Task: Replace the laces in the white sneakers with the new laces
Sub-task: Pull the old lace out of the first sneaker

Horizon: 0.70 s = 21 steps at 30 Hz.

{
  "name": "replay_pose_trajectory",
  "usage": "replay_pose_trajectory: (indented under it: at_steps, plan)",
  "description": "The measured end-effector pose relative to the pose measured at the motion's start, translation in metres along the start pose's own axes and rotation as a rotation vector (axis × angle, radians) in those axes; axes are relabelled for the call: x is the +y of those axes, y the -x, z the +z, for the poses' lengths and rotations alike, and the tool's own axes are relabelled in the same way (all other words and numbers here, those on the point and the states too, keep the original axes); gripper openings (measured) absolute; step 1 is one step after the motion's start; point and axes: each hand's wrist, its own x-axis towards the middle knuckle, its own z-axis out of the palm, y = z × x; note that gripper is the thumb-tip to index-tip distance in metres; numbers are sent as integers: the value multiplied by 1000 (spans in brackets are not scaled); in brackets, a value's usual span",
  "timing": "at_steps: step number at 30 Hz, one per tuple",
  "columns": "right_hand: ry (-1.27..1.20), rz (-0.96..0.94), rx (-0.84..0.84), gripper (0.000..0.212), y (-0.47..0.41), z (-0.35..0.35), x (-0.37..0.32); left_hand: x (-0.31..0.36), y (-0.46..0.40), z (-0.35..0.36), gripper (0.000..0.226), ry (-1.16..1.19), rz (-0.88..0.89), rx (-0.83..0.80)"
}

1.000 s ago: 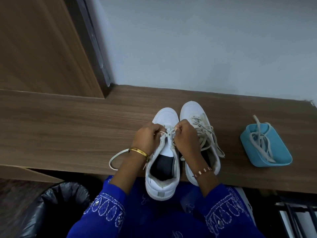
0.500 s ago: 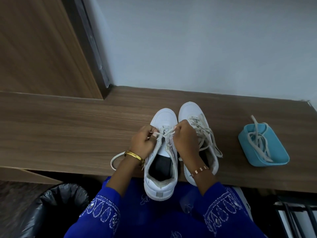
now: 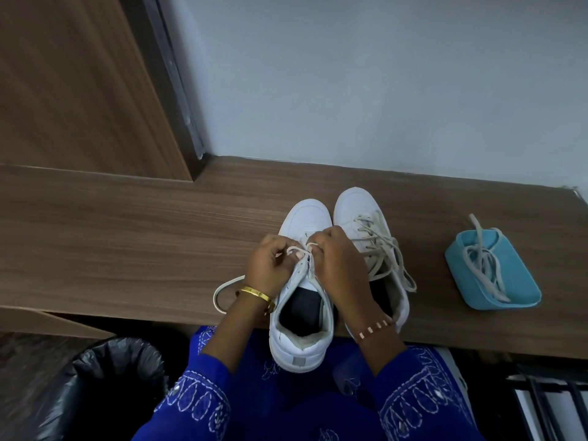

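Two white sneakers stand side by side on the wooden desk (image 3: 127, 243), toes pointing away from me. The left sneaker (image 3: 302, 326) hangs partly over the desk's near edge. My left hand (image 3: 270, 265) and my right hand (image 3: 337, 265) both pinch its white lace (image 3: 297, 249) over the upper eyelets. A loop of that lace (image 3: 222, 291) trails left on the desk behind my left wrist. The right sneaker (image 3: 359, 211) carries a loose cream lace (image 3: 388, 259) spilling over its side.
A light blue tray (image 3: 461, 268) with a bundled cream lace (image 3: 483, 268) sits on the desk at the right. A bin with a black liner (image 3: 105, 383) stands below the desk at the left. A wooden panel (image 3: 79, 90) rises at the back left, the wall behind.
My left hand has shifted a little away from the shoe's middle, drawing the lace into a small loop between both hands. The right hand stays over the eyelets.
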Motion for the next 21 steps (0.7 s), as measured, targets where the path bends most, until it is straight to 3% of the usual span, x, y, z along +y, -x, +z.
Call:
replay_pose_trajectory:
  at_steps: [6,10,13,15,17,21]
  plan:
    - [-424,316,148,22,-4,-5,2,4,-1,-4,21,507,-362,64]
    - [-773,579,228,29,-8,-12,0,7,2,-6,23,833,-486,86]
    - [-638,483,244,13,-5,-16,-4,8,-1,-6,19,688,-421,104]
    - [-403,324,263,25,2,-21,-4,11,0,-8,5,457,-275,67]
    - [-220,117,263,30,5,-25,-4,13,1,-6,19,194,-96,9]
    - [-82,-50,29,30,2,-13,0,15,0,3,17,-101,64,48]
